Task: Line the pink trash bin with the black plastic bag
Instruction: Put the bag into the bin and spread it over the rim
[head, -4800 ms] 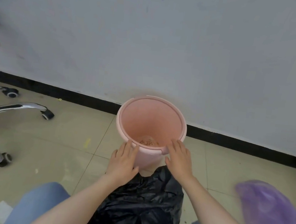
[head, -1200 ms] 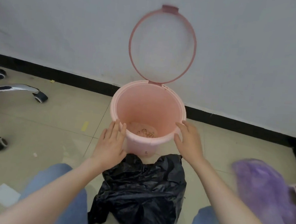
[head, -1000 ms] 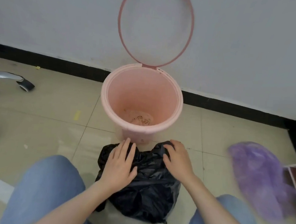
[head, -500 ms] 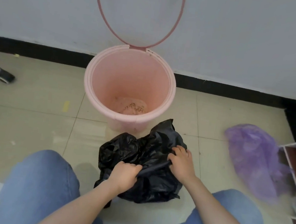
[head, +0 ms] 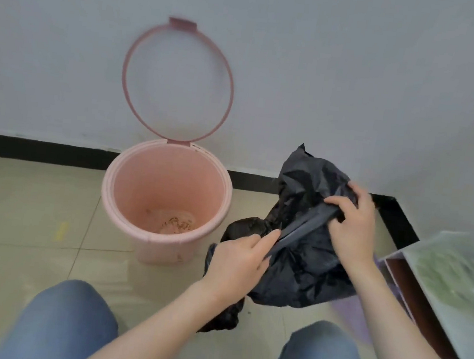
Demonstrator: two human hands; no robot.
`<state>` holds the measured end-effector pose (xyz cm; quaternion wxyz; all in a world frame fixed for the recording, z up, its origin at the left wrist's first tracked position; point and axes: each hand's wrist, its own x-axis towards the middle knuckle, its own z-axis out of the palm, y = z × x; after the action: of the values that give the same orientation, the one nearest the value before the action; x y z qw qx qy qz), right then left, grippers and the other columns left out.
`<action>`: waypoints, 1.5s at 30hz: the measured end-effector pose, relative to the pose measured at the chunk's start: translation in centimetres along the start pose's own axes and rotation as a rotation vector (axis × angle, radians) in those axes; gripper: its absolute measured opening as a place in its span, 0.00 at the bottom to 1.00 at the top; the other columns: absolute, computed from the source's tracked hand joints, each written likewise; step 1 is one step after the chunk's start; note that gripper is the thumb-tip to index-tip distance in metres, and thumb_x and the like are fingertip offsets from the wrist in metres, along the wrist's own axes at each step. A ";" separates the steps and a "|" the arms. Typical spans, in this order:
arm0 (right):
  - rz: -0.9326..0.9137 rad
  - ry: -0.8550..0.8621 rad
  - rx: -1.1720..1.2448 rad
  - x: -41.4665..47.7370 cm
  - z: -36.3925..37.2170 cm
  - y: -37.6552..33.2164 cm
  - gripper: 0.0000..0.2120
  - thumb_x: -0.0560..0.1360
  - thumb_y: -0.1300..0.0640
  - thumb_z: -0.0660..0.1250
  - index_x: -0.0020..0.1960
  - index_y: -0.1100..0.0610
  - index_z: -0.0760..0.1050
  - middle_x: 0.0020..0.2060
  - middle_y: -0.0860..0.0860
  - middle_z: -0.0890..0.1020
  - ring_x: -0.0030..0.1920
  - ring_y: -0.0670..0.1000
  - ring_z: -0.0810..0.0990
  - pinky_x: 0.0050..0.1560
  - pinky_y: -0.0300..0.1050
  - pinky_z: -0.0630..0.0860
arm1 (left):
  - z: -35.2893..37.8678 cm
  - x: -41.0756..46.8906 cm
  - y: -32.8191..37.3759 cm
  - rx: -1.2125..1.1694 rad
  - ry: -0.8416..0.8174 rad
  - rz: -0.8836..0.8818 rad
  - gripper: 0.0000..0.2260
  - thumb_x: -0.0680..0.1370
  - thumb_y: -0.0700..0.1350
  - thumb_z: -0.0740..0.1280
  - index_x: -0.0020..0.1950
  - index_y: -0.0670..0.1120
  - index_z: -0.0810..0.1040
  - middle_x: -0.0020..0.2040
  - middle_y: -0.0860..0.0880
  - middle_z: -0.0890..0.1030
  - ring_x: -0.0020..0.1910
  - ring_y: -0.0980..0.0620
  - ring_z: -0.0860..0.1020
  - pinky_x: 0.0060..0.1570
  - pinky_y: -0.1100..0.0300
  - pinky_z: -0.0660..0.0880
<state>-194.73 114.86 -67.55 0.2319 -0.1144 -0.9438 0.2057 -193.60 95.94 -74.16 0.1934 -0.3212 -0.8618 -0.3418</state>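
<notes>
The pink trash bin [head: 126,214] stands on the tiled floor by the wall, with its ring-shaped clamp [head: 230,91] flipped up against the wall. Some brown crumbs lie on its bottom. To the right of the bin hangs the crumpled black plastic bag [head: 303,262], lifted off the floor. My left hand [head: 239,260] grips the bag's lower left edge. My right hand [head: 353,226] pinches the same edge higher up on the right, and a band of plastic is stretched between the two hands.
My knees in blue jeans [head: 62,324] fill the bottom of the view. A white box with a brown inside [head: 422,301] lies at the right. A purple bag [head: 358,318] is partly hidden behind the black bag. A black skirting [head: 34,149] runs along the wall.
Both hands have lifted the black bag from the floor in front of the bin up and to the right. Before that, the bin's ring was flipped up and the hands grasped the bag.
</notes>
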 end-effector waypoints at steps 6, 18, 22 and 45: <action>-0.149 0.137 0.406 3.4 -3.5 -7.5 0.18 0.68 0.78 0.62 0.52 0.63 0.78 0.60 0.55 0.70 0.62 0.50 0.67 0.58 0.17 0.60 | -7.7 2.6 1.8 0.049 0.352 0.158 0.15 0.74 0.43 0.63 0.60 0.45 0.71 0.30 0.49 0.79 0.26 0.54 0.72 0.23 0.61 0.69; -0.447 -0.449 0.323 5.6 8.8 -15.0 0.23 0.74 0.67 0.64 0.68 0.57 0.67 0.73 0.56 0.63 0.73 0.53 0.60 0.71 0.38 0.55 | -12.0 -2.3 -3.0 0.092 0.137 -0.314 0.20 0.75 0.54 0.58 0.64 0.47 0.72 0.57 0.47 0.79 0.56 0.52 0.73 0.52 0.57 0.75; -0.576 -0.545 -0.238 4.2 12.6 -14.3 0.33 0.77 0.62 0.59 0.75 0.49 0.46 0.76 0.56 0.49 0.76 0.56 0.46 0.75 0.53 0.47 | -7.5 -3.2 -5.6 0.181 -0.484 -0.606 0.30 0.78 0.57 0.55 0.73 0.55 0.41 0.77 0.48 0.42 0.74 0.45 0.48 0.70 0.47 0.54; 0.300 0.079 0.911 3.0 4.5 -15.0 0.22 0.76 0.67 0.61 0.67 0.57 0.60 0.57 0.56 0.73 0.54 0.52 0.75 0.53 0.44 0.72 | -10.6 1.0 -4.5 -0.597 0.049 -0.716 0.29 0.75 0.39 0.64 0.72 0.53 0.56 0.56 0.53 0.75 0.54 0.51 0.76 0.53 0.58 0.73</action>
<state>-201.28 100.91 -63.36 0.2619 -0.1440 -0.7212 0.6249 -196.17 86.24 -68.36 -0.0172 -0.0371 -0.7776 -0.6275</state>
